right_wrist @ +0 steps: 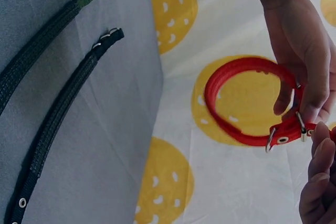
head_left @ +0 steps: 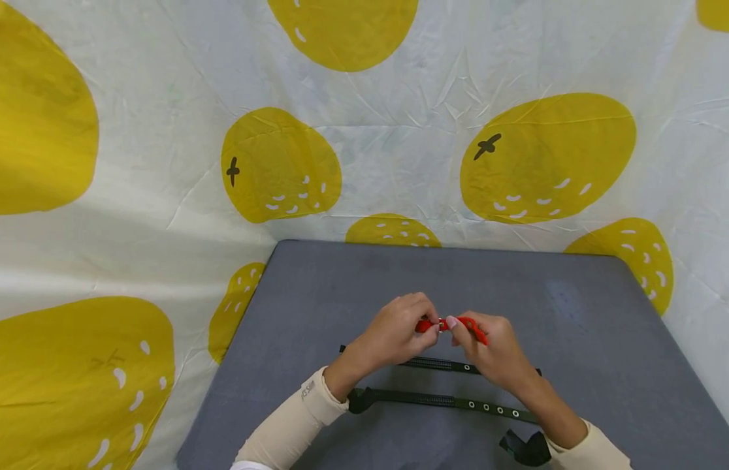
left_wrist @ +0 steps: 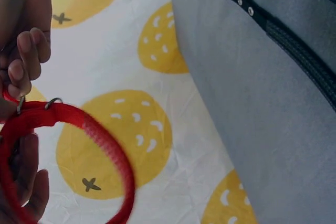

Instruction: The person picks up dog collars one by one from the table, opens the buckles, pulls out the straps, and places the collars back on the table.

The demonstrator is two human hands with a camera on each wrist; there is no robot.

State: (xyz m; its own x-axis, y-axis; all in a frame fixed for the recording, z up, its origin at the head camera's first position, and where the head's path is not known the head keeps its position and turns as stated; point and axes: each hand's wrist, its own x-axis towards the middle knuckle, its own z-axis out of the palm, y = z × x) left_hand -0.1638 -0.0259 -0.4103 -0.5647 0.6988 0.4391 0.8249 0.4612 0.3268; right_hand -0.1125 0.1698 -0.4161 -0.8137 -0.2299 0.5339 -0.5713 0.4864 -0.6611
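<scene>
Both hands meet over the table on a red collar (right_wrist: 247, 138), which is bent into a loop with its strap through a metal buckle (right_wrist: 302, 126). In the head view the left hand (head_left: 398, 331) pinches the collar by the buckle between thumb and fingers. The right hand (head_left: 491, 347) grips the strap's free end just to the right of it, thumb on top. The loop of the red collar (left_wrist: 116, 148) hangs below the fingers in the left wrist view, with a metal ring beside the buckle. An eyelet shows near the buckle in the right wrist view.
Two dark green collars with metal eyelets, one nearer (head_left: 400, 396) and one farther (head_left: 430, 362), lie across the grey table (head_left: 353, 281) beneath the hands. A black strap piece (head_left: 526, 448) sits by the right forearm. A white curtain (head_left: 400, 163) with yellow fruit prints surrounds the table.
</scene>
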